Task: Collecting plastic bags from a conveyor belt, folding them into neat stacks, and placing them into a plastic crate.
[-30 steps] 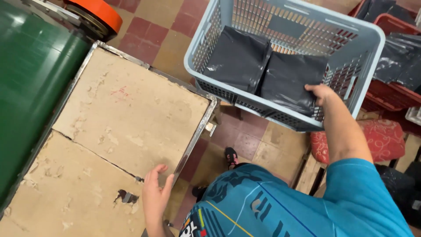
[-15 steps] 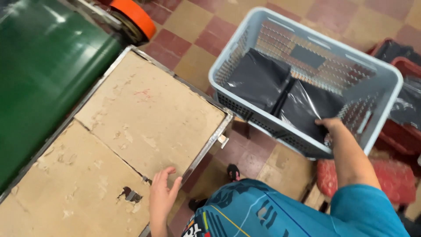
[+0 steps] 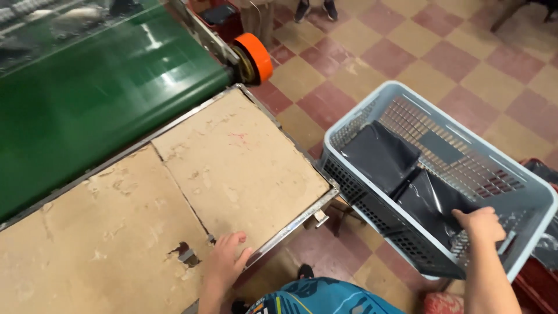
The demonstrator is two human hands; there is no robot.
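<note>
My left hand (image 3: 225, 260) lies flat, fingers apart, on the near edge of a worn beige worktable (image 3: 174, 192) with a metal rim. My right hand (image 3: 480, 225) grips the near rim of a light blue slatted plastic basket (image 3: 523, 192), which tilts beside the table's right corner. Inside the basket lie two black plastic-wrapped packages (image 3: 381, 156), one behind the other; the nearer one sits just under my right hand.
A green conveyor belt (image 3: 87, 99) with an orange end roller (image 3: 258, 55) runs along the table's far side. The floor is red and tan checkered tile (image 3: 407, 52). Another person's feet (image 3: 314, 9) stand at the top. A red crate (image 3: 537, 285) sits lower right.
The basket has swung right and farther from the table, now at the table's right corner. The view has tipped up toward the conveyor. My left hand stays on the table edge.
</note>
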